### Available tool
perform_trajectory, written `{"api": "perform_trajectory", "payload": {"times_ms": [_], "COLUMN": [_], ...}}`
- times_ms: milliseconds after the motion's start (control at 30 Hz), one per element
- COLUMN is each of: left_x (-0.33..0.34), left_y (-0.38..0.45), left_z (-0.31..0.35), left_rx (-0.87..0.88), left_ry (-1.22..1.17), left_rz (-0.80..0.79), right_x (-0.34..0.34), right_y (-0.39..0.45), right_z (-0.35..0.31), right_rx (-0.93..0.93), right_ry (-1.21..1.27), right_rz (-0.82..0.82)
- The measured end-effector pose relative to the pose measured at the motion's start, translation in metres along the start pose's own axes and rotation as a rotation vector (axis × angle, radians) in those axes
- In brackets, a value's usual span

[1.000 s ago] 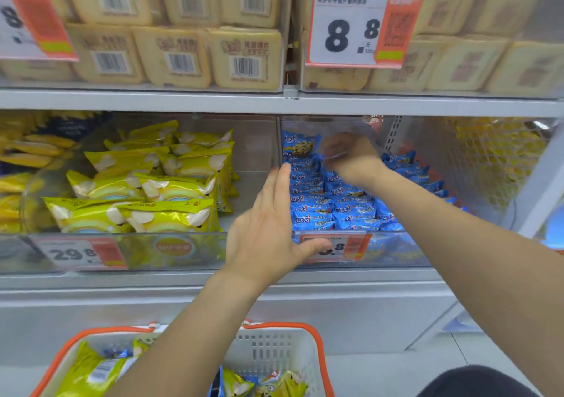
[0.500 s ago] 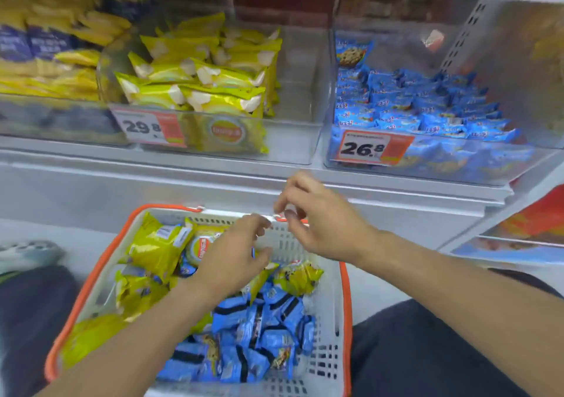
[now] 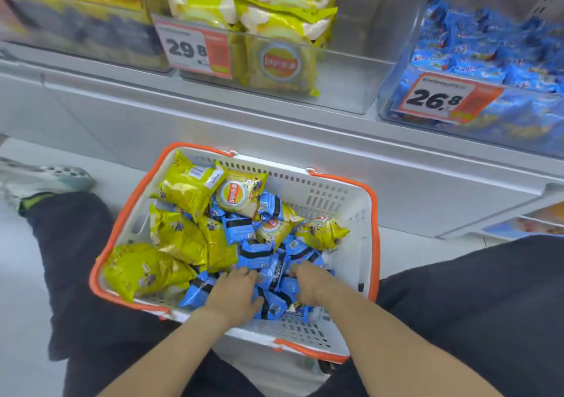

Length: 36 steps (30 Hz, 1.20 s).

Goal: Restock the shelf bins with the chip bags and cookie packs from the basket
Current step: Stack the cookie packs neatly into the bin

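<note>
Below, both the left hand [image 3: 233, 293] and right hand [image 3: 308, 283] dig curled fingers into blue cookie packs [image 3: 259, 262] in the basket [image 3: 332, 201]; whether either grips one I cannot tell. Lay's chip bags [image 3: 238, 196] lie alongside; shelf tags read 29.8 [image 3: 187, 49] and 26.8 [image 3: 433, 99].

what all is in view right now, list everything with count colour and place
basket: one, white with orange rim, on the floor between the knees
chip bags: several, yellow, left and far side of the basket
cookie packs: many, blue, near right of the basket, under both hands
chip bin: one, clear, on the shelf, yellow bags inside, 29.8 tag
cookie bin: one, clear, shelf right, blue packs inside, 26.8 tag
far-left bin: one, clear, blurred yellow and dark goods
shoe: one, grey-white, left floor
left hand: on the blue packs, grip unclear
right hand: fingers dug into the blue packs, grip unclear
</note>
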<state>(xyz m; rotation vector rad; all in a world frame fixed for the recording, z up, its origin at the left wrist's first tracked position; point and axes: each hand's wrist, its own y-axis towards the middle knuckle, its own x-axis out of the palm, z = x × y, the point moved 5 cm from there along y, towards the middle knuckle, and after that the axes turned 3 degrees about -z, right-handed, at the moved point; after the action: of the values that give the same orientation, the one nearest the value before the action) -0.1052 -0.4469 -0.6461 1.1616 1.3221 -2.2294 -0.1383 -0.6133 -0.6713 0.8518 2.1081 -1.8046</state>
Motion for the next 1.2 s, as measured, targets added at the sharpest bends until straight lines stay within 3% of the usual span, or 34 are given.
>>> {"api": "perform_trajectory", "payload": {"times_ms": [300, 500, 667, 733, 900, 1000, 1200], "left_x": [0.01, 0.009, 0.004, -0.001, -0.021, -0.038, -0.087], "left_y": [-0.002, -0.004, -0.003, -0.003, -0.007, -0.012, -0.027], "left_z": [0.002, 0.003, 0.002, 0.004, 0.002, 0.0, -0.001], "left_rx": [0.045, 0.044, 0.007, 0.003, -0.047, -0.066, -0.085], "left_ry": [0.104, 0.083, 0.024, -0.06, -0.581, -0.707, -1.042], "left_rz": [-0.147, -0.147, -0.088, -0.028, 0.237, 0.363, 0.355], "right_x": [0.028, 0.018, 0.002, -0.009, -0.047, -0.071, -0.129], "right_y": [0.015, 0.019, 0.013, 0.007, -0.01, -0.024, -0.061], "right_z": [0.013, 0.01, 0.017, 0.017, 0.0, -0.013, -0.026], "right_rx": [0.083, 0.068, 0.059, 0.041, -0.051, -0.134, -0.274], "right_ry": [0.022, -0.009, 0.039, 0.079, 0.316, 0.496, 0.673], "right_rz": [0.055, 0.082, 0.009, -0.022, 0.057, 0.079, 0.116]}}
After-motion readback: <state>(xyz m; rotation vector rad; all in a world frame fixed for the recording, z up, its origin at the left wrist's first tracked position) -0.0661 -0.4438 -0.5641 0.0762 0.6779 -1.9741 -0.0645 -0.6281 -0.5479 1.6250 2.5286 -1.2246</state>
